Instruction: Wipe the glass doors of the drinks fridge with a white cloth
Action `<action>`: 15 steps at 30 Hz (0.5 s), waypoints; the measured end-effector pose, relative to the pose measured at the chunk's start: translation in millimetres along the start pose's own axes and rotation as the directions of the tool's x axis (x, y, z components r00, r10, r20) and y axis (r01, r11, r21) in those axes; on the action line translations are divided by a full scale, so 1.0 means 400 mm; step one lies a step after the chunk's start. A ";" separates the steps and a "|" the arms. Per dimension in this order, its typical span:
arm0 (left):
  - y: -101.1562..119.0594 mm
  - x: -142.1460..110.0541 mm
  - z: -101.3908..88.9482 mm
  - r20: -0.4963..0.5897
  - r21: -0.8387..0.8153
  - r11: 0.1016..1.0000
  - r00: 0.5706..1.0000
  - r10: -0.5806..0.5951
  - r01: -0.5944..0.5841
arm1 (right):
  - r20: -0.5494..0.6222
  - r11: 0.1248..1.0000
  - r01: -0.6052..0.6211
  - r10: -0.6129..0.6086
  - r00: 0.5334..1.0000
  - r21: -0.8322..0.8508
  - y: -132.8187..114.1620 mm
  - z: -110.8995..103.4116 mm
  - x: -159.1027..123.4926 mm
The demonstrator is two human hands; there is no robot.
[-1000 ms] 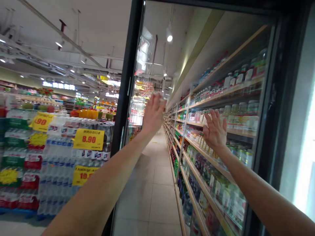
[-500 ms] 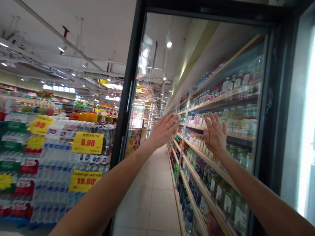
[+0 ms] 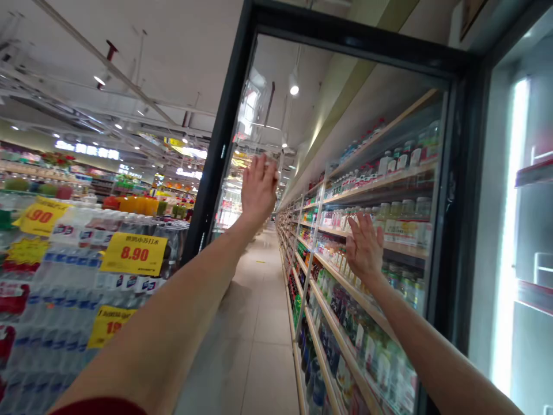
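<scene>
A glass door (image 3: 268, 75) with a black frame stands swung out in front of me. My left hand (image 3: 259, 193) is raised at the door's upper left part, fingers stretched out and lying on or close to the pane. A pale patch shows beside its fingertips; I cannot tell if it is a thin wipe or a reflection. My right hand (image 3: 365, 245) is held up to the right part of the pane with fingers spread, nothing seen in it. Whether its palm touches the glass is unclear.
Through the pane, shelves of bottles (image 3: 367, 294) run along an aisle floor (image 3: 246, 357). Stacked packs of bottled water (image 3: 56, 311) with a yellow price sign (image 3: 133, 253) stand at left. A lit cooler interior (image 3: 510, 230) opens at the right edge.
My left hand has moved up and left across the pane. My right hand stays spread at about the same part of the glass. The view has turned right, showing more of the cooler.
</scene>
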State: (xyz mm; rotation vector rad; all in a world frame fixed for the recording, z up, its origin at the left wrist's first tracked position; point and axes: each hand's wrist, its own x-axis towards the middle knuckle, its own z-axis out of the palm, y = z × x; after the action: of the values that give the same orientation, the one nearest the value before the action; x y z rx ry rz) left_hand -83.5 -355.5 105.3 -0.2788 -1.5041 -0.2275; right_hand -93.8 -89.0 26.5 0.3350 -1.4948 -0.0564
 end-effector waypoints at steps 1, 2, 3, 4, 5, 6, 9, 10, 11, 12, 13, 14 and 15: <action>0.002 0.003 0.004 -0.029 0.002 0.999 0.999 -0.045 0.045 | -0.003 1.000 -0.001 0.001 1.000 -0.001 -0.002 -0.001 0.001; 0.013 0.000 0.010 -0.022 -0.001 1.000 1.000 0.002 -0.002 | -0.003 1.000 -0.002 0.002 1.000 -0.002 -0.003 -0.001 0.001; 0.032 -0.009 0.017 0.017 -0.013 0.992 0.992 0.127 -0.127 | 0.000 1.000 -0.003 0.003 1.000 -0.001 -0.003 -0.001 0.001; 0.055 -0.021 0.025 0.081 -0.041 0.949 0.946 0.314 -0.311 | 0.001 1.000 -0.004 0.004 1.000 0.000 -0.003 -0.001 0.001; 0.078 -0.032 0.032 0.134 -0.078 0.872 0.862 0.489 -0.483 | 0.003 1.000 -0.003 0.002 1.000 0.002 -0.002 0.000 0.001; 0.096 -0.039 0.036 0.169 -0.103 0.809 0.791 0.588 -0.579 | 0.004 1.000 -0.001 0.001 1.000 0.004 0.000 0.000 0.000; 0.114 -0.035 0.039 0.153 -0.050 0.898 0.885 0.440 -0.438 | 0.001 1.000 0.000 0.000 1.000 0.012 0.003 0.002 -0.002; 0.114 -0.030 0.038 0.115 -0.012 0.959 0.952 0.284 -0.284 | 0.000 1.000 -0.003 0.003 1.000 0.014 0.002 0.002 -0.002; 0.115 -0.029 0.037 0.084 0.012 0.986 0.983 0.162 -0.164 | -0.002 1.000 -0.010 0.011 1.000 0.016 0.001 0.002 -0.001; 0.120 -0.034 0.037 0.076 0.022 0.992 0.990 0.119 -0.121 | -0.009 1.000 -0.025 0.025 1.000 0.018 0.000 0.002 -0.001; 0.129 -0.044 0.037 0.096 0.015 0.984 0.980 0.175 -0.178 | -0.018 0.999 -0.044 0.044 0.999 0.022 -0.002 0.002 0.000; 0.140 -0.058 0.038 0.137 -0.014 0.947 0.938 0.320 -0.321 | -0.030 0.997 -0.066 0.067 0.997 0.027 -0.003 0.002 0.000; 0.149 -0.072 0.038 0.180 -0.060 0.871 0.853 0.490 -0.488 | -0.040 0.996 -0.087 0.088 0.995 0.035 -0.003 0.003 0.000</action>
State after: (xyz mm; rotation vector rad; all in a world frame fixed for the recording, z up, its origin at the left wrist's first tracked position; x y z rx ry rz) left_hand -80.5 -294.8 74.7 -0.7000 -1.5658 0.2061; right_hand -94.7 -90.3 26.3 0.2949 -1.4688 0.0448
